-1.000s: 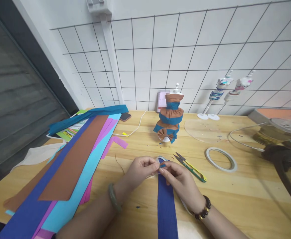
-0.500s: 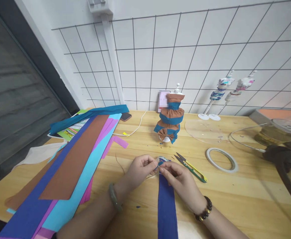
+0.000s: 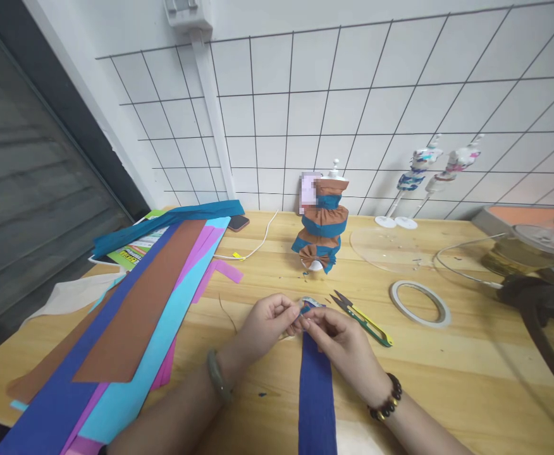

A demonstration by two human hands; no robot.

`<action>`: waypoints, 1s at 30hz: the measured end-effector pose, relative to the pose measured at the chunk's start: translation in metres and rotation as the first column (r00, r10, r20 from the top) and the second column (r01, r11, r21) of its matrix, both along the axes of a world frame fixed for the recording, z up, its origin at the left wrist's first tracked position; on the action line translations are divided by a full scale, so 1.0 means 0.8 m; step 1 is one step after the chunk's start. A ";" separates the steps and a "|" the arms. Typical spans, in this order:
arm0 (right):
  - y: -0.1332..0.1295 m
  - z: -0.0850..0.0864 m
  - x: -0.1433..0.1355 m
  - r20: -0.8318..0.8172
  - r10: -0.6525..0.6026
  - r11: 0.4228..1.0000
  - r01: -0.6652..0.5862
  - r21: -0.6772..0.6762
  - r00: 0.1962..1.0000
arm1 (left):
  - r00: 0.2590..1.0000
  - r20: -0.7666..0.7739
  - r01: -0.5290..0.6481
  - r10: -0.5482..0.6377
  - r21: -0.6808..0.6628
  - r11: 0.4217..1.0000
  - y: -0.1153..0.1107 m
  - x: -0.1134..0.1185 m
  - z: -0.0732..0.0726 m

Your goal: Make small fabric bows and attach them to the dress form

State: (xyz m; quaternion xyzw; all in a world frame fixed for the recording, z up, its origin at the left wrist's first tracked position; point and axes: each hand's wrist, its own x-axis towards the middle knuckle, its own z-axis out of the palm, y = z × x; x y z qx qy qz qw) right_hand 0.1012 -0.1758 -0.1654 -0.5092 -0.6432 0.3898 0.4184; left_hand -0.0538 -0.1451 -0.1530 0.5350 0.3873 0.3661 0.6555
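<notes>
Here, the blue strip [image 3: 317,398] is laid lengthwise, running away toward the fingertips, where a small teal piece [image 3: 304,309], its axis hidden, is pinched by left hand [image 3: 268,323] and right hand [image 3: 346,341]. Room is bounded by cloth strips [image 3: 137,309] leftward, snips [image 3: 363,318] rightward.

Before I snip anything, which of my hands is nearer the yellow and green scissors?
Right: your right hand is just this side of the scissors; your left hand is farther off, left of the right hand.

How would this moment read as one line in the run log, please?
left hand: pinching small teal piece | right hand: pinching same piece | dark-blue strip: on tabletop | snips: right of hands
</notes>
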 end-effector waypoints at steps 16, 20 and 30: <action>-0.002 0.012 -0.005 -0.092 -0.060 0.993 0.051 -0.104 0.994 | 0.952 -0.263 -0.047 0.157 0.382 0.923 -0.007 -0.002 0.002; -0.002 0.015 -0.004 -0.133 -0.045 0.991 0.027 -0.132 0.990 | 0.988 -0.141 -0.023 0.059 0.248 0.968 -0.006 -0.002 0.003; -0.004 0.023 -0.005 -0.242 0.004 0.983 -0.048 -0.177 0.970 | 0.998 0.006 0.069 -0.069 -0.023 0.997 0.001 -0.001 0.000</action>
